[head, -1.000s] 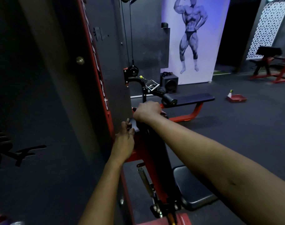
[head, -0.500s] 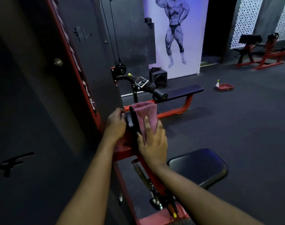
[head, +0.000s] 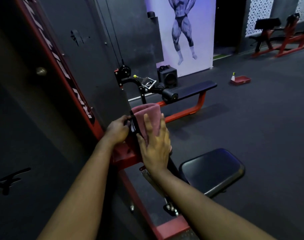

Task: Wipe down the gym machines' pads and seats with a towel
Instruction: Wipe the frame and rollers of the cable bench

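A pink towel (head: 147,116) lies folded over the top of the machine's upright black back pad (head: 134,126). My right hand (head: 155,144) presses flat on the towel against the pad's front face, fingers spread. My left hand (head: 117,129) grips the pad's back edge from the left side. Below and to the right sits the machine's black seat (head: 213,170), bare. Most of the pad's face is hidden under the towel and my hand.
The machine's red frame (head: 127,158) and its dark weight-stack housing (head: 75,66) rise close on the left. A flat bench (head: 192,90) stands behind, with a speaker (head: 167,77). A red tray with a spray bottle (head: 240,80) rests on the floor. More benches (head: 277,37) stand far right.
My right hand has come off the pad's top and now lies flat on the towel over the pad's front, sliding slightly downward. The view has tilted down. My left hand keeps its grip.
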